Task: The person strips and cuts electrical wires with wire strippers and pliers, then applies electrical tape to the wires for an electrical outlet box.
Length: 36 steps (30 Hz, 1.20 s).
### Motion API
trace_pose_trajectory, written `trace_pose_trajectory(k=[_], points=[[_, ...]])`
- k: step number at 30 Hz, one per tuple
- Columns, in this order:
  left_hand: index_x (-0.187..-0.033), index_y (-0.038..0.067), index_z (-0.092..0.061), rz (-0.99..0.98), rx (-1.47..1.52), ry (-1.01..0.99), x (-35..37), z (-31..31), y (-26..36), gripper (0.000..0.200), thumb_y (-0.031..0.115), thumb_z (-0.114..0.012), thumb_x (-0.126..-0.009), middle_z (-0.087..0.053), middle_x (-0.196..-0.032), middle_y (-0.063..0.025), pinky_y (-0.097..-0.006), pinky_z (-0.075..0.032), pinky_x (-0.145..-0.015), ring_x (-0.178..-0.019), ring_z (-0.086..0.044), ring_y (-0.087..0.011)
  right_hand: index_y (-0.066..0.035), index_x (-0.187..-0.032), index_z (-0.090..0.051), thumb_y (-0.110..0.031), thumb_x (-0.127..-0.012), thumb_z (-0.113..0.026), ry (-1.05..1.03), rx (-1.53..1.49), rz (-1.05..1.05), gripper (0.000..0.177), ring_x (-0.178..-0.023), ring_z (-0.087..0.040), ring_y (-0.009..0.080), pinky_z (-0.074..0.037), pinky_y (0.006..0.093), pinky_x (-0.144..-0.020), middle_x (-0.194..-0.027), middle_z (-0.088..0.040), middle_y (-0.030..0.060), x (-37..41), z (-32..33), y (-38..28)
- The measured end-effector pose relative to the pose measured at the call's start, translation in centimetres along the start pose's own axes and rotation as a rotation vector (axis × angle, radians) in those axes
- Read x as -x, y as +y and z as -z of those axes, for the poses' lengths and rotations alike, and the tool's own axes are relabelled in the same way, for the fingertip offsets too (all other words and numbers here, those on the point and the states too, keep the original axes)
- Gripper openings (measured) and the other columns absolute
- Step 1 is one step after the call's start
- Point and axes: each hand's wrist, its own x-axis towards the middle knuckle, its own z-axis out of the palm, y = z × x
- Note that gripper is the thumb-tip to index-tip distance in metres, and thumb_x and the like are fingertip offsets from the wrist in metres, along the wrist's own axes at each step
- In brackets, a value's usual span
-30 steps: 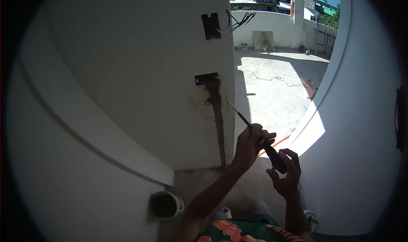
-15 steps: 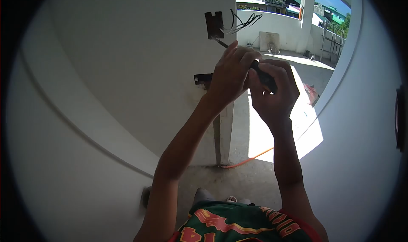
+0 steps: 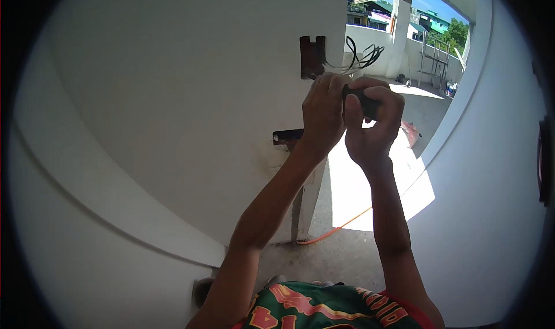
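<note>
My right hand (image 3: 376, 121) is wrapped round the dark handle of a tool (image 3: 369, 103). Beside it on the left, my left hand (image 3: 325, 106) is closed near the front of the tool; what its fingers pinch is hidden behind the hand. Just above my left hand is a dark rectangular wall box opening (image 3: 313, 54). Black and white wires (image 3: 367, 57) come out of it and curve to the right. Lower on the wall, a second dark opening (image 3: 286, 137) shows beside my left wrist.
An orange cord (image 3: 341, 226) runs over the floor by the wall's base. A white wall (image 3: 491, 213) stands close on the right. Beyond the wall's edge are a metal frame (image 3: 433, 60), a reddish bag (image 3: 409, 134) and a low outer wall.
The view has shifted, so the wall openings appear lower and further right. The thin shaft seen earlier near the upper opening is now hidden. Both hands remain close together at the tool.
</note>
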Motion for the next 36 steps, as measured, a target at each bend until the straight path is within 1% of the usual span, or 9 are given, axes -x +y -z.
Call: trace_pose_trajectory(k=[2,3,6,12,14,17,24,29,36], points=[[-0.096,0.008,-0.054,0.011,0.002,-0.042,-0.3,0.3,0.0,0.025,0.012,-0.069,-0.076,-0.059,-0.089,-0.0102,-0.0384,-0.052,-0.069,-0.082,-0.063,-0.0286,-0.006,-0.109,-0.037,-0.017,-0.093,-0.062,-0.029,0.012,-0.093,0.032,-0.089,-0.061,0.0187,-0.052,0.0292,-0.075,-0.098,-0.061,0.0162,-0.6,0.4,-1.5],[-0.096,0.009,-0.053,-0.06,0.052,0.041,0.0,0.0,0.6,0.027,0.013,-0.069,-0.076,-0.057,-0.088,-0.0096,-0.0382,-0.051,-0.065,-0.08,-0.062,-0.0278,-0.006,-0.109,-0.038,-0.016,-0.093,-0.062,0.089,-0.067,0.061,0.031,-0.087,-0.06,0.0189,-0.051,0.0292,-0.075,-0.098,-0.06,0.0178,-0.4,-0.3,-1.2],[-0.096,0.01,-0.052,0.053,0.127,0.018,0.8,0.1,-1.0,0.028,0.017,-0.069,-0.075,-0.057,-0.088,-0.0077,-0.0372,-0.05,-0.064,-0.079,-0.061,-0.0272,-0.006,-0.109,-0.038,-0.014,-0.092,-0.061,-0.107,0.1,-0.069,0.03,-0.09,-0.058,0.0194,-0.049,0.0288,-0.074,-0.101,-0.06,0.0188,0.2,-0.5,-2.0],[-0.094,0.01,-0.05,-0.022,0.244,0.178,0.8,0.6,-0.6,0.027,0.019,-0.068,-0.076,-0.055,-0.086,-0.0072,-0.0374,-0.049,-0.061,-0.079,-0.059,-0.0273,-0.006,-0.112,-0.038,-0.014,-0.092,-0.062,-0.119,0.134,-0.014,0.032,-0.092,-0.058,0.0189,-0.048,0.0291,-0.076,-0.105,-0.06,0.0181,0.0,-2.2,-2.9],[-0.095,0.011,-0.052,0.092,0.262,0.048,0.8,1.3,-1.1,0.026,0.014,-0.067,-0.074,-0.056,-0.087,-0.0067,-0.0379,-0.05,-0.064,-0.081,-0.06,-0.0281,-0.007,-0.114,-0.038,-0.017,-0.093,-0.062,-0.143,0.221,-0.1,0.033,-0.091,-0.059,0.0176,-0.049,0.0287,-0.075,-0.104,-0.061,0.0184,0.5,-1.7,-3.9],[-0.095,0.011,-0.053,0.044,0.317,0.107,0.6,1.5,0.9,0.032,0.005,-0.07,-0.068,-0.055,-0.086,-0.0063,-0.0411,-0.048,-0.071,-0.081,-0.058,-0.0277,-0.009,-0.117,-0.037,-0.024,-0.095,-0.06,0.066,0.05,0.023,0.035,-0.085,-0.06,0.0171,-0.051,0.0278,-0.073,-0.099,-0.063,0.0199,0.9,-2.3,-3.5],[-0.095,0.009,-0.054,-0.009,0.318,0.142,0.0,1.0,1.3,0.029,0.002,-0.067,-0.069,-0.055,-0.088,-0.008,-0.0406,-0.045,-0.075,-0.082,-0.057,-0.0268,-0.01,-0.117,-0.037,-0.023,-0.095,-0.059,0.036,0.095,0.03,0.034,-0.083,-0.062,0.016,-0.052,0.028,-0.073,-0.099,-0.064,0.0192,0.0,-1.0,-3.8],[-0.097,0.007,-0.054,-0.019,0.344,0.146,0.0,0.6,1.0,0.03,0.001,-0.066,-0.07,-0.055,-0.089,-0.0083,-0.0411,-0.043,-0.076,-0.083,-0.057,-0.0267,-0.006,-0.095,-0.051,-0.021,-0.096,-0.057,-0.003,0.184,0.066,0.016,-0.083,-0.064,0.0217,-0.051,0.0335,-0.079,-0.087,-0.066,0.016,-1.9,-0.8,-3.9],[-0.096,0.007,-0.048,0.034,0.338,0.132,-0.9,0.3,0.8,0.028,0.004,-0.064,-0.073,-0.051,-0.09,-0.0083,-0.0409,-0.038,-0.081,-0.086,-0.052,-0.0265,-0.002,-0.088,-0.049,-0.008,-0.098,-0.046,-0.002,-0.331,0.023,0.012,-0.068,-0.055,0.0196,-0.047,0.036,-0.069,-0.07,-0.054,0.0098,-3.7,-2.7,-3.0]])
